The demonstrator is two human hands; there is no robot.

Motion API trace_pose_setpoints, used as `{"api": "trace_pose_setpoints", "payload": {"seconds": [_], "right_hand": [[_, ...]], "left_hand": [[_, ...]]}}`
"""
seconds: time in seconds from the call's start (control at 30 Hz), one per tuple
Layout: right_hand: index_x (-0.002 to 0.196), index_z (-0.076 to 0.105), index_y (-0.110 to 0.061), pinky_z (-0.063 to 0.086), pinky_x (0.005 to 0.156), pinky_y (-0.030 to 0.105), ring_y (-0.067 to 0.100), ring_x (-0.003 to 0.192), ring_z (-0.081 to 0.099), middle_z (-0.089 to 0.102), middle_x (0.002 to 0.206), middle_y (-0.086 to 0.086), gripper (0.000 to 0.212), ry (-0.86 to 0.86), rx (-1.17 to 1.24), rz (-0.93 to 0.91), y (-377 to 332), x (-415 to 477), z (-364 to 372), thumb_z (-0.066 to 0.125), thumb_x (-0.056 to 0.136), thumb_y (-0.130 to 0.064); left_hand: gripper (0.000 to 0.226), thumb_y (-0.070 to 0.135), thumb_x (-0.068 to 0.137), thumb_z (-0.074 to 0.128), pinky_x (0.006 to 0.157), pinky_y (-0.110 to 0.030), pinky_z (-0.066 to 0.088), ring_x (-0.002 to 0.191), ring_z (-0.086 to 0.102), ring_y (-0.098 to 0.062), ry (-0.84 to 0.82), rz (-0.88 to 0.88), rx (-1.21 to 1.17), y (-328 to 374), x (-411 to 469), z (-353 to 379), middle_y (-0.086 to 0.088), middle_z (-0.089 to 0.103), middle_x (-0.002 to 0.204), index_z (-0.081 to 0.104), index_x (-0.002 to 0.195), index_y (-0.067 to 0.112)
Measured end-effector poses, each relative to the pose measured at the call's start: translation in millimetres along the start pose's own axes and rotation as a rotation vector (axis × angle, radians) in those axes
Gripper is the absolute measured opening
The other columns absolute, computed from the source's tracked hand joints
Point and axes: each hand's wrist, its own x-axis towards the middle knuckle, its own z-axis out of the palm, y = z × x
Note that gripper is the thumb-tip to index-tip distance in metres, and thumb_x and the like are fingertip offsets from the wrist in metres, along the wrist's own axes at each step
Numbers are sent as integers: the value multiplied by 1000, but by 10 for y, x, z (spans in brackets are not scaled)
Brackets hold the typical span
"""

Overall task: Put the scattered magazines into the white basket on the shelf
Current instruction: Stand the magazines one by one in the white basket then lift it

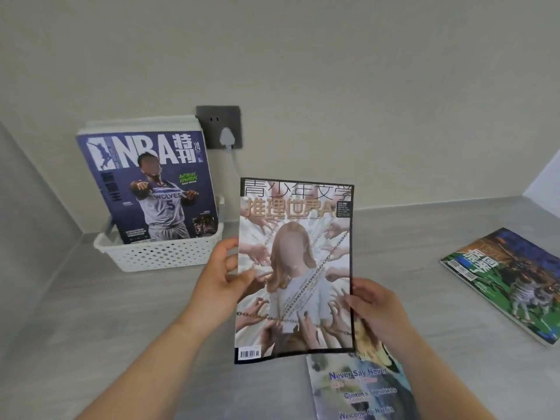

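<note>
I hold a magazine with a pale cover of reaching hands and chains (295, 268) upright above the shelf surface. My left hand (221, 277) grips its left edge and my right hand (374, 301) grips its lower right edge. The white perforated basket (160, 256) stands at the back left against the wall. A blue NBA magazine (151, 186) leans upright in it, with other magazines behind. A pale magazine with English text (363, 389) lies flat under my right hand. A green-covered magazine (509, 283) lies flat at the right.
A dark wall socket (218, 125) with a grey plug and cable sits on the wall just right of the basket. The grey shelf surface (91, 328) meets side walls at the far left and far right.
</note>
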Motion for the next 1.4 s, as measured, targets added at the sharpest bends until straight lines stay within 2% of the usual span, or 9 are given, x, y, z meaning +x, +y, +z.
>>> {"api": "trace_pose_setpoints", "payload": {"seconds": [0.2, 0.4, 0.5, 0.7, 0.83, 0.97, 1.17, 1.27, 1.4], "right_hand": [[82, 65, -9, 44, 49, 18, 13, 59, 54, 68, 81, 11, 14, -98, -41, -26, -417, 270, 666, 57, 80, 3], [58, 57, -20, 42, 45, 8, -4, 47, 52, 71, 65, -15, 37, -128, 5, -178, -970, 563, 1465, 54, 75, 13], [62, 55, -19, 46, 60, 21, 8, 63, 56, 69, 68, -9, 29, -78, -35, -257, -1241, 845, 1820, 58, 76, 6], [80, 59, -18, 43, 63, 15, 8, 67, 55, 58, 69, -11, 10, 22, -179, -417, -1462, 1278, 2453, 62, 79, -9], [85, 60, -8, 44, 68, 28, 19, 74, 55, 59, 76, 2, 7, -35, -318, -346, -1361, 1505, 2751, 62, 79, -11], [77, 54, -13, 40, 59, 28, 25, 73, 55, 61, 78, 6, 7, -15, -386, -253, -1212, 1665, 2826, 61, 80, -13], [63, 48, -26, 29, 31, 10, 6, 39, 43, 55, 56, -9, 25, -16, -385, -203, -1076, 1761, 2779, 58, 78, -10], [77, 57, -13, 36, 43, 19, 13, 48, 44, 65, 70, 4, 5, -44, -396, -173, -1042, 1770, 2782, 57, 79, -8], [97, 61, -6, 50, 69, 35, 27, 76, 60, 70, 88, 13, 18, -27, -420, -227, -1086, 1771, 2742, 60, 80, -12]], "left_hand": [[31, -10, 81, 48, 67, -1, 44, 82, 59, 14, 136, 22, 134, -125, 188, -762, 11, 63, 91, 50, 89, 20], [35, -6, 80, 54, 58, 2, 41, 67, 60, 15, 352, 120, 180, -3, 552, -1554, 23, 67, 70, 48, 76, 29], [27, -3, 80, 56, 54, 2, 41, 63, 59, 17, 429, 158, 170, 56, 820, -1930, 26, 65, 66, 50, 79, 24], [34, 0, 79, 58, 79, -30, 49, 89, 61, -21, 639, 148, 132, -107, 1197, -2460, -6, 65, 98, 44, 70, 30], [37, -5, 78, 56, 58, -6, 46, 77, 59, -11, 628, 98, 174, -366, 1266, -2630, -6, 63, 94, 41, 67, 27], [35, -4, 77, 59, 52, 1, 43, 63, 60, 9, 603, 68, 196, -528, 1369, -2621, 4, 62, 83, 48, 69, 29], [38, -2, 76, 59, 54, 1, 42, 62, 58, 15, 559, 89, 203, -590, 1526, -2519, 27, 66, 62, 59, 65, 34], [39, -1, 75, 60, 57, 0, 44, 65, 60, 12, 544, 82, 210, -591, 1534, -2515, 33, 65, 61, 61, 63, 37], [37, -1, 73, 64, 53, 1, 42, 60, 60, 9, 520, 83, 223, -569, 1510, -2561, 30, 64, 54, 57, 63, 34]]}}
